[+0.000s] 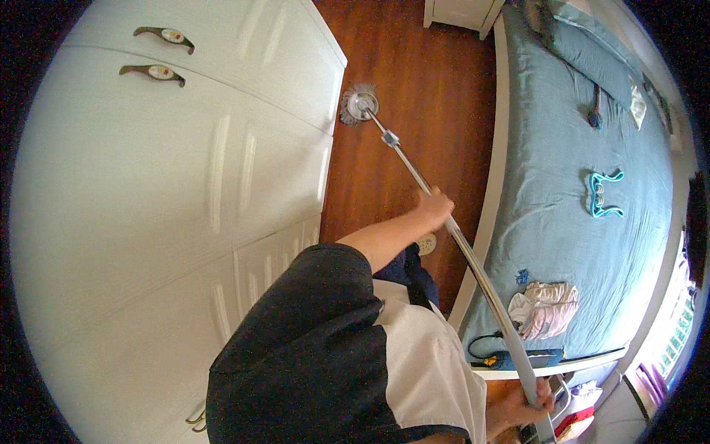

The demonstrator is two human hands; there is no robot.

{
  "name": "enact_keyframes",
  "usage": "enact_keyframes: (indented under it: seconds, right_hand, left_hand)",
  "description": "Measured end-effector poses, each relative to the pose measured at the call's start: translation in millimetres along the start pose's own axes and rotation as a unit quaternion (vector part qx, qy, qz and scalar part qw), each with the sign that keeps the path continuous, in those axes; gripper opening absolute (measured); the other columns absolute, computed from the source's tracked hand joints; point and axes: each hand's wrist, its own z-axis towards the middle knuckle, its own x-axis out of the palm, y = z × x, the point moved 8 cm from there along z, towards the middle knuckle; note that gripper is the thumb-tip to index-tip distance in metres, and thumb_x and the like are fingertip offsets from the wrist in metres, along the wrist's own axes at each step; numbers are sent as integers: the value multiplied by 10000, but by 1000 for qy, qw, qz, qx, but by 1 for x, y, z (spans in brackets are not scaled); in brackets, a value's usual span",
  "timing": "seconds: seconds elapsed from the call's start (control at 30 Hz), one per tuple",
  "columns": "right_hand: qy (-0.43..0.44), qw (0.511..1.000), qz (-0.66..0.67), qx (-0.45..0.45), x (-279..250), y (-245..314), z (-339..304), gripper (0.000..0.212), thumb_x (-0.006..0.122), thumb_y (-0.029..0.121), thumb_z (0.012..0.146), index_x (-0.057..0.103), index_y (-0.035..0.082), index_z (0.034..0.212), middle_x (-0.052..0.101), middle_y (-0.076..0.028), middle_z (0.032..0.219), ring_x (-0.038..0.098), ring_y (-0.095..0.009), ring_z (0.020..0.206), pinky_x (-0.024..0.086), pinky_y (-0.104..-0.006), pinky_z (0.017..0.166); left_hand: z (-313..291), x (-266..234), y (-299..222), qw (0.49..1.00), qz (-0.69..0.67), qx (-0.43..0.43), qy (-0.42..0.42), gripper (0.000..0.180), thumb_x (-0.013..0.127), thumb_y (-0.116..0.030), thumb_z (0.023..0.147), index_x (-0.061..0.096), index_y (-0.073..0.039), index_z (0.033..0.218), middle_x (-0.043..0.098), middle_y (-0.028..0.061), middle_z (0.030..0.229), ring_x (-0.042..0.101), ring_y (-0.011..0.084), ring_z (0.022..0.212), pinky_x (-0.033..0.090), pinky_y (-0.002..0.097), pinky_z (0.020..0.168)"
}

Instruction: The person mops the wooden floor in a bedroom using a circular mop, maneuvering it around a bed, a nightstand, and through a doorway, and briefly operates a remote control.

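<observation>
A spin mop with a silvery metal pole [481,275] runs slantwise from the lower right to the upper middle. Its round head [360,104], fringed with grey strands, lies on the wooden floor against the base of the white wardrobe. My left hand [436,208] is closed around the middle of the pole. Lower down, at the bottom right, my right hand [529,405] grips the upper end of the pole, close to the foot of the bed. The pole passes over the bed's edge between my two hands.
The white wardrobe [170,163] fills the left side. Along the right stands a bed with a blue-green sheet [562,244], bearing folded clothes [545,309], a light-blue roller massager [600,194] and a brush [595,117]. A white cabinet [462,13] stands at the far end of the floor [433,89].
</observation>
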Motion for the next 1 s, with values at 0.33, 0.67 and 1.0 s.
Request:
enact_keyframes:
  seconds: [0.33,0.67,1.0]
  right_hand:
    - [187,954,165,-167,73,108,-32,288,471,164,753,316,163,510,322,41,441,348,-93,415,337,-226,474]
    - [27,996,72,-55,222,-102,-88,263,463,104,760,270,120,582,266,-10,579,354,-135,601,317,-256,659]
    - [86,965,32,-248,175,106,-118,246,480,220,818,381,125,613,388,30,518,444,-110,515,420,-252,550]
  left_hand:
    - [-24,-21,-63,971,-104,193,99,207,620,-55,674,594,-71,879,540,113,947,477,278,951,446,511,665]
    - [129,-143,181,991,78,103,33,132,607,-72,683,624,-127,802,569,71,877,493,264,915,394,605,700]
    - [-7,-126,16,955,-45,287,60,159,640,-96,641,630,-66,797,591,129,836,518,276,894,329,622,777]
